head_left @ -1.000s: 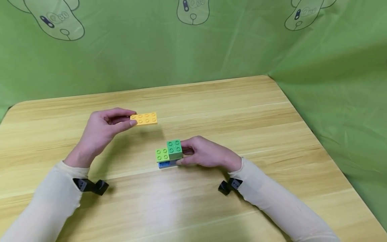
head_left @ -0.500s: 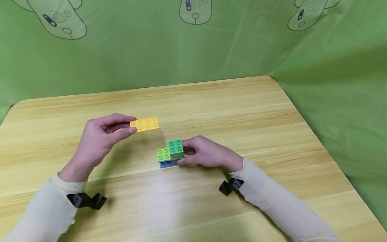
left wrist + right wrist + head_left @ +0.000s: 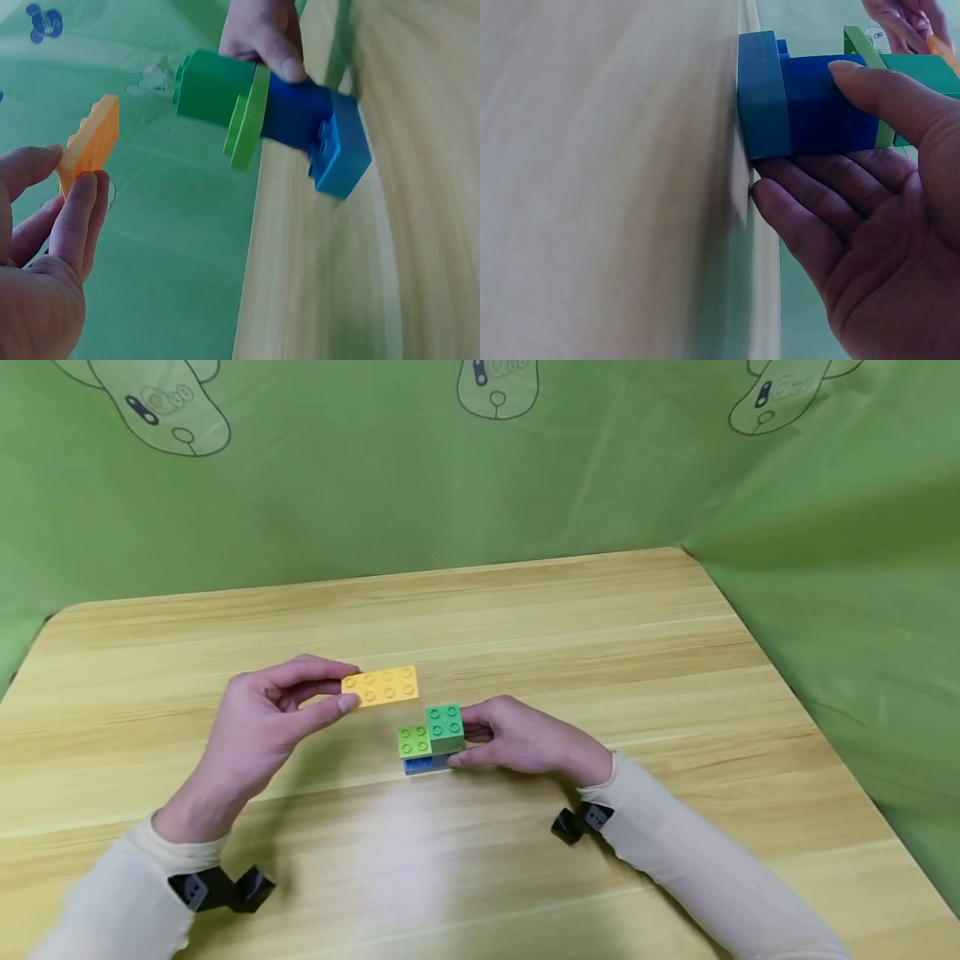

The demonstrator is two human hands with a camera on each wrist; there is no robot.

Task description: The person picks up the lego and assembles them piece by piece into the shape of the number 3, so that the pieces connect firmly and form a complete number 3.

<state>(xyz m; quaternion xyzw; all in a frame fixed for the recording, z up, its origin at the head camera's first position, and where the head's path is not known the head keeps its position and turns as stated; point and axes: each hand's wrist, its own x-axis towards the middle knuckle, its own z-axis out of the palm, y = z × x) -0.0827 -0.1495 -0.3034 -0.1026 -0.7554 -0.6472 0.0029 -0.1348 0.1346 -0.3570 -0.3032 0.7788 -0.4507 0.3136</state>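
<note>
My left hand pinches a flat yellow-orange toy brick by its left end, thumb on the near side, studs facing up. The brick is held above the table, just left of and behind a small stack of bricks. From bottom to top, that stack has a light blue brick, a dark blue brick, a thin lime plate jutting left and a green brick on its right part. My right hand grips the stack from the right, its thumb on the dark blue brick.
A wood-grain table lies under both hands. Green cloth with printed cartoon heads hangs behind it and along the right side. Small black cameras sit on both wrists over pale sleeves.
My left hand has carried the yellow-orange brick nearer to me and to the right, closer to the stack. The right hand keeps its hold on the stack; the head view has shifted slightly.
</note>
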